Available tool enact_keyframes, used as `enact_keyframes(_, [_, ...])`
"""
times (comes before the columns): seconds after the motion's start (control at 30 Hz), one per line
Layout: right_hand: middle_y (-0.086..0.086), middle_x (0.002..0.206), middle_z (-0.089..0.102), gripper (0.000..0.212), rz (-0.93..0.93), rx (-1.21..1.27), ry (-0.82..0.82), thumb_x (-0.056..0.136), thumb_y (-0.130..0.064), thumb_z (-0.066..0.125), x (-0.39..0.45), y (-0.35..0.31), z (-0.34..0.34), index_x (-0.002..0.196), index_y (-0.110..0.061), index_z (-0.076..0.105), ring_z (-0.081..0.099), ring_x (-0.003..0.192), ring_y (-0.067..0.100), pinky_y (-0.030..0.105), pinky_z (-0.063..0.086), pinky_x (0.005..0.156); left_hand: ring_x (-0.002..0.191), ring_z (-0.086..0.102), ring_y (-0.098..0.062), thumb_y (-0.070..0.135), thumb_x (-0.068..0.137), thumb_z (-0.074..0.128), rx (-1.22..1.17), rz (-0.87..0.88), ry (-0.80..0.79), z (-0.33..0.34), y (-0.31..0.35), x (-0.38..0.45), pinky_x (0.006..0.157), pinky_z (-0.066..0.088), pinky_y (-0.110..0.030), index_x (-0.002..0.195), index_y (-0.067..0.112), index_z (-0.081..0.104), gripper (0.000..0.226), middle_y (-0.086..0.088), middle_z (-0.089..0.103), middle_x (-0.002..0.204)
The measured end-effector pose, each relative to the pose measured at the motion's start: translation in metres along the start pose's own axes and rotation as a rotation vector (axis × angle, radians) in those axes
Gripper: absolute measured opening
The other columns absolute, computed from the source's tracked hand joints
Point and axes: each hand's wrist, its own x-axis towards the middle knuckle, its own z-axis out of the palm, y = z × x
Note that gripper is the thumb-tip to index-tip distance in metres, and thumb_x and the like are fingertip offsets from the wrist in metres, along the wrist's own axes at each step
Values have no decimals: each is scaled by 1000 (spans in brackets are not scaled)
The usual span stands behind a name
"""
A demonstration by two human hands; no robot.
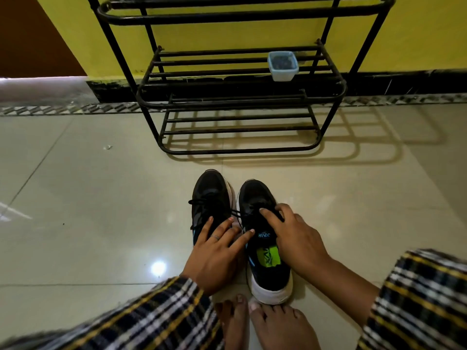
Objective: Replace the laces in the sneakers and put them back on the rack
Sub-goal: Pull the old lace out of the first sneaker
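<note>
Right sneaker (265,238) is worked by both hands: right hand (298,243) is curled, fingertips pinched at its black laces (255,210); left hand (217,256) is spread flat, nothing gripped. Left sneaker (209,203) is parked under the left fingers, laced. Rack (240,97) stands well beyond; relacing and return are judged pending.

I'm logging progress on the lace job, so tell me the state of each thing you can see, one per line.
left sneaker: on floor, laced, upright
right sneaker: on floor, laces in, upright
left hand: fingers straight, resting across both sneakers
right hand: fingers curled at the right sneaker's laces
rack: standing, no sneakers on it
plastic container: on the rack's middle shelf, lid on
</note>
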Motion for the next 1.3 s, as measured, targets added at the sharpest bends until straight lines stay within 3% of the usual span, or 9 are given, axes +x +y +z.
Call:
enact_keyframes(0.13, [4,153,12,55,-86,-59,-13,93,-11,44,2,-8,-1,143,-26,26,20,137,27,34,42,93,122,55,-24,41,86,42,3,39,-1,2,-4,-1,103,26,-51,137,30,39,52,6,67,115])
enact_keyframes(0.33, [4,120,38,22,-121,112,110,95,-27,49,5,-1,13,114,-17,51,44,109,23,32,48,73,119,57,-23,42,85,41,-18,55,-1,2,-4,0,104,36,-56,136,31,40,52,8,68,113])
enact_keyframes(0.53, [5,89,53,15,107,736,328,86,-12,63,18,13,17,75,-18,56,57,81,20,28,46,75,118,58,-25,40,85,43,-32,63,36,5,-4,-2,100,37,-59,136,30,39,52,6,68,113])
enact_keyframes(0.63, [13,85,62,24,414,1244,265,91,-8,57,25,15,14,68,-14,51,64,79,26,43,56,72,118,58,-25,39,86,43,-49,58,49,6,-4,-1,101,36,-60,135,29,40,50,6,68,113])
enact_keyframes(0.73, [13,74,58,26,632,1534,171,94,-3,51,30,18,7,68,-7,48,61,69,24,32,56,56,120,56,-24,38,87,42,-57,68,47,8,-6,-1,102,36,-61,137,29,40,50,6,67,116])
enact_keyframes(1.0, [14,75,53,22,685,1216,114,90,-4,50,44,28,12,69,-10,50,49,59,23,30,41,50,121,56,-24,39,87,41,-74,82,32,7,-8,-2,99,39,-61,134,29,43,48,6,67,116])
enact_keyframes(1.1, [15,87,60,22,687,1151,80,88,-1,45,50,32,12,71,-12,53,55,71,29,35,44,58,121,56,-24,39,88,41,-68,86,17,7,-8,-1,98,39,-61,135,30,44,48,6,66,117])
enact_keyframes(1.2, [8,104,61,36,461,946,213,84,9,40,46,29,8,78,-19,62,56,96,24,29,42,79,120,57,-24,38,87,42,-69,84,9,8,-7,1,98,40,-61,136,31,42,50,6,67,116])
enact_keyframes(1.3, [0,95,55,22,5,661,402,82,-1,55,36,18,-1,83,-18,70,49,94,17,27,39,78,121,55,-24,36,84,45,-65,85,5,9,-7,1,99,38,-62,137,32,39,54,6,66,117])
